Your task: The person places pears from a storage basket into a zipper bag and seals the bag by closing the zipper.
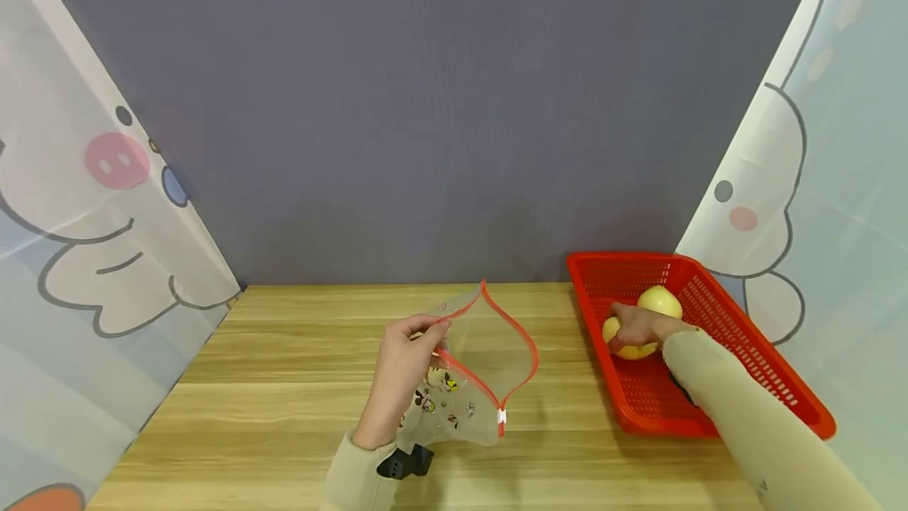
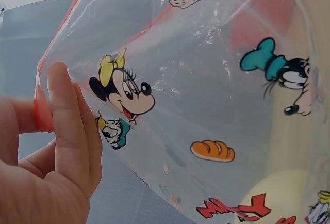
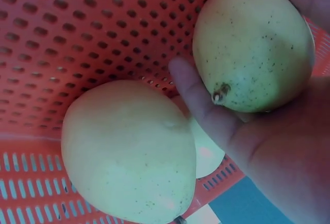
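Nearest, a cream left sleeve (image 1: 358,475) leads, well left of the red basket (image 1: 667,425), to the left hand (image 1: 406,361), which pinches the red-edged mouth of a thin, clear bag (image 1: 464,420) printed with cartoons. Left of the basket, above the wood-grain table (image 1: 284,385), that mouth gapes in a pointed oval. Inside the basket, of plastic pierced with holes, the right hand (image 1: 634,326) curls round a smooth, speckled yellow fruit (image 3: 252,53); a second fruit (image 3: 129,152) sits beside it. Gathering fruit with the bag held open seems the step in hand; the next move likely calls for a secure lift over the basket's rim.
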Tool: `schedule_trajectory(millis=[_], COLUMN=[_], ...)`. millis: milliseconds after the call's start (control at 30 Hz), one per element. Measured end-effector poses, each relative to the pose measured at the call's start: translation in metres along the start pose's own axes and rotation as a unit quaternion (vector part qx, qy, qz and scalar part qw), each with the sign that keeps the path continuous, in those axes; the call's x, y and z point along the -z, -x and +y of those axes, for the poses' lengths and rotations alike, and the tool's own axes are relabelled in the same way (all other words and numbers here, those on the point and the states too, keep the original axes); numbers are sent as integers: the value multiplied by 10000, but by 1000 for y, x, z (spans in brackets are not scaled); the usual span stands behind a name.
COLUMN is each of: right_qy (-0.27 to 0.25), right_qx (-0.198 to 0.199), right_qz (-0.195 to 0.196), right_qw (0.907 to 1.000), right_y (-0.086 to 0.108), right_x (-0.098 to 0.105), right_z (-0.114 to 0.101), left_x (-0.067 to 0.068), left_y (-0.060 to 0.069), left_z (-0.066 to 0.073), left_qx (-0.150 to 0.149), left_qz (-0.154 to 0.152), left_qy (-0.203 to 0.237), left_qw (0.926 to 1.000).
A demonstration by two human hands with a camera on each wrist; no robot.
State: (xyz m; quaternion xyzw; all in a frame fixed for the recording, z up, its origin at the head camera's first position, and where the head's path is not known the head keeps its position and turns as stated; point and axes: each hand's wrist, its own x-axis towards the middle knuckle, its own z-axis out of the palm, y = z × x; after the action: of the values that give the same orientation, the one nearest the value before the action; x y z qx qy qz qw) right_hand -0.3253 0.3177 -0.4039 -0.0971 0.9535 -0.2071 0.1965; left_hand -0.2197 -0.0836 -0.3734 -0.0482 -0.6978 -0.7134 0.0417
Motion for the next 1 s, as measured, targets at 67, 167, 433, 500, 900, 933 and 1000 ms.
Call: schedule_trajectory(millis=[67,167,433,500,900,933,1000], right_qy=[91,243,539,583,412,388,294], right_qx=[36,26,-154,-161,-55,-45,-74], right_qz=[-18,8,427,509,929,936,944], right_qw=[10000,9997,9975,9969,9948,9948,9951], right_y=[0,0,3,2,3,3,4], right_x=[-1,-2,0,1,12,13,16], right_z=[0,0,-4,-3,-10,-12,-14], left_x=[0,-1,0,0,0,0,-1], left_y=[1,2,2,2,0,0,-1], left_z=[0,0,-1,-1,0,0,0], left_qx=[39,98,146,148,101,93,75], left_qz=[8,25,-18,-17,-7,-8,-8], left_qy=[13,16,52,62,26,30,42], left_qw=[10000,9999,9999,9999,9999,10000,10000])
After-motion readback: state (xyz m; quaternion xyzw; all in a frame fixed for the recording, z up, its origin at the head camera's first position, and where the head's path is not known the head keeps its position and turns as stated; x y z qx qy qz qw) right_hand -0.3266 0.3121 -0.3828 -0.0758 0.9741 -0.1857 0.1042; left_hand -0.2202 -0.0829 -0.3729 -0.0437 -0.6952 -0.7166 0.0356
